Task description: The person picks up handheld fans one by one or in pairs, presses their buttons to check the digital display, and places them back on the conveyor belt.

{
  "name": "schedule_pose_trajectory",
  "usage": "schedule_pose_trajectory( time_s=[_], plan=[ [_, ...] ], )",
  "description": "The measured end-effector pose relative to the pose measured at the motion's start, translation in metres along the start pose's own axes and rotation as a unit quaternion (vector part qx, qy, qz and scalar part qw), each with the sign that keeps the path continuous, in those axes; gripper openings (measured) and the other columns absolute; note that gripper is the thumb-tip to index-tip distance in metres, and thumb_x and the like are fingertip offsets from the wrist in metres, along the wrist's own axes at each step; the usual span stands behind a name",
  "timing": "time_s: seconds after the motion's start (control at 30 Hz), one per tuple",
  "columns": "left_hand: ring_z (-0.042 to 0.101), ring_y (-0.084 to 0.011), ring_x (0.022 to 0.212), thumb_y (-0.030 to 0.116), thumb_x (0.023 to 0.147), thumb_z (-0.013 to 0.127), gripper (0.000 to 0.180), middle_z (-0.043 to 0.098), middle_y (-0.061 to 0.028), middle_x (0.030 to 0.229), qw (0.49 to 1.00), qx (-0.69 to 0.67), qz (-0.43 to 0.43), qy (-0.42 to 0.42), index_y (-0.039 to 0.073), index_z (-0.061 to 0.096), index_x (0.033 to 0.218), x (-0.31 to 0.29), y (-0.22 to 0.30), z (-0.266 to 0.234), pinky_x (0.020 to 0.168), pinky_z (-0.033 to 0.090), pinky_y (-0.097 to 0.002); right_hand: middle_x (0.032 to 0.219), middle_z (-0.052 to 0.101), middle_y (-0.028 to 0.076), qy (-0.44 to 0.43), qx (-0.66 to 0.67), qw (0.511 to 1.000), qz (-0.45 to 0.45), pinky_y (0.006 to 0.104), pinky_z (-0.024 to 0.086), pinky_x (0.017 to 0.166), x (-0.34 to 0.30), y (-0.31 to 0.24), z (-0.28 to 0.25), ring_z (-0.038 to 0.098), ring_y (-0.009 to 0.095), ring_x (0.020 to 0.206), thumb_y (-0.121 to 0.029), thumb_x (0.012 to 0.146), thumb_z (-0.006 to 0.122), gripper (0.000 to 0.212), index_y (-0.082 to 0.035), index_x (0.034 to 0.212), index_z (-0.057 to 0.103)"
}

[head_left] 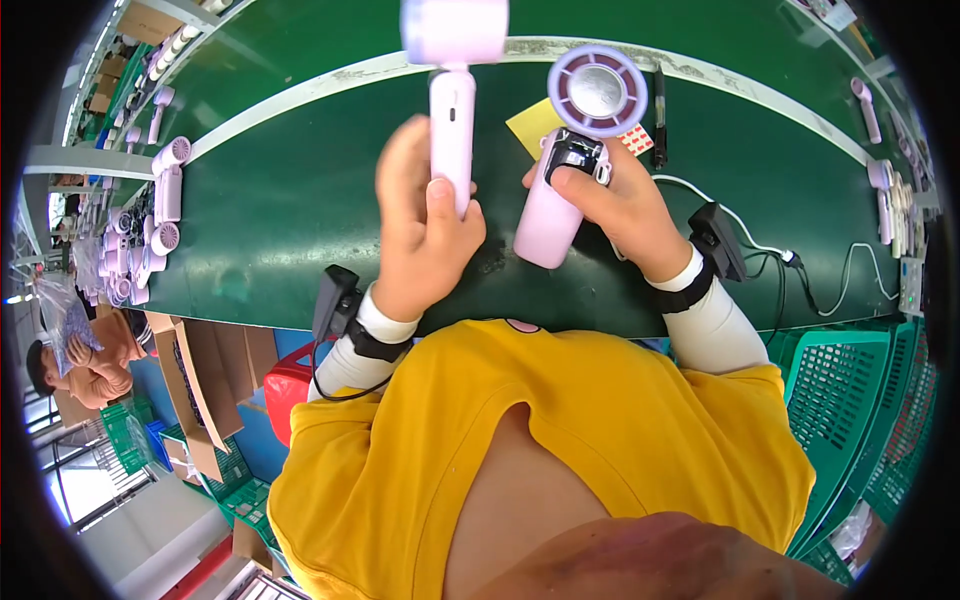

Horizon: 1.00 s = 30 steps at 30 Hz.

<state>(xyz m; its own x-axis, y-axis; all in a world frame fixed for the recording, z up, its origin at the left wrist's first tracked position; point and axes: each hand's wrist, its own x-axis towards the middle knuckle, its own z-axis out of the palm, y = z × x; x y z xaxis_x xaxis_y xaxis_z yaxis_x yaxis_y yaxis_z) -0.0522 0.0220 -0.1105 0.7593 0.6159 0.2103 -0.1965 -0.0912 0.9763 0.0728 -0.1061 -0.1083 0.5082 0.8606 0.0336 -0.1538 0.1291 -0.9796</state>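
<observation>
While a dark green, smooth-topped workbench (300, 230) spans most of the view, a person in a yellow shirt (620, 430) sits or stands at its near edge. Green perforated plastic crates (840, 370) are noted at the person's right, and an open brown cardboard box (205, 390) at the left.

The left hand (420, 240) holds a pale pink, long-handled handheld fan (452, 130) upright over the bench; its thumb presses the near face and its fingers curl behind, pinching the handle. The fan's head is blurred and cut by the upper edge.

The right hand (635, 215) grips a pink, round-headed fan (547, 230), tilted, above the bench; its thumb lies at the glossy black panel (577, 150), and its fingers wrap behind the body, their exact spread hidden.

A thin white cable (735, 215) runs right of this hand. Beyond the second fan lie a yellow paper sheet (530, 128) and a slim black pen (660, 115).
</observation>
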Motion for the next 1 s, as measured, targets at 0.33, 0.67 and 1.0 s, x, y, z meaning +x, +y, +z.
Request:
schedule_pose_trajectory(
  time_s=[0.33,0.67,1.0],
  plan=[
    [0.053,-0.0162,0.077,0.0,0.078,0.047,0.03,0.05,-0.0096,0.088,0.932,-0.191,-0.249,-0.179,0.001,0.037,0.106,0.021,0.004,-0.001,0.067,0.046,-0.0298,0.099,0.055,0.007,-0.025,0.025,0.998,0.06,0.0264,0.043,0.078,0.002,-0.002,-0.012,0.054,0.015,0.088,-0.013,0.081,0.052,0.038,0.001,0.115,0.041],
    [0.054,-0.0168,0.068,-0.006,0.073,0.038,0.032,0.05,-0.0107,0.088,0.943,-0.174,-0.214,-0.185,-0.002,0.034,0.105,0.01,0.001,-0.001,0.063,0.047,-0.0316,0.1,0.054,0.007,-0.013,0.041,0.994,0.099,0.0272,0.042,0.08,-0.001,0.002,-0.01,0.053,0.014,0.089,-0.009,0.075,0.053,0.043,0.001,0.115,0.041],
    [0.054,-0.016,0.065,-0.008,0.073,0.038,0.034,0.051,-0.0106,0.084,0.946,-0.158,-0.208,-0.19,-0.003,0.033,0.106,0.003,-0.004,-0.004,0.06,0.047,-0.0308,0.099,0.055,0.009,-0.042,0.008,0.996,0.083,0.0283,0.041,0.082,-0.003,0.002,-0.009,0.053,0.016,0.09,-0.012,0.076,0.055,0.043,0.001,0.115,0.042]
  ],
)
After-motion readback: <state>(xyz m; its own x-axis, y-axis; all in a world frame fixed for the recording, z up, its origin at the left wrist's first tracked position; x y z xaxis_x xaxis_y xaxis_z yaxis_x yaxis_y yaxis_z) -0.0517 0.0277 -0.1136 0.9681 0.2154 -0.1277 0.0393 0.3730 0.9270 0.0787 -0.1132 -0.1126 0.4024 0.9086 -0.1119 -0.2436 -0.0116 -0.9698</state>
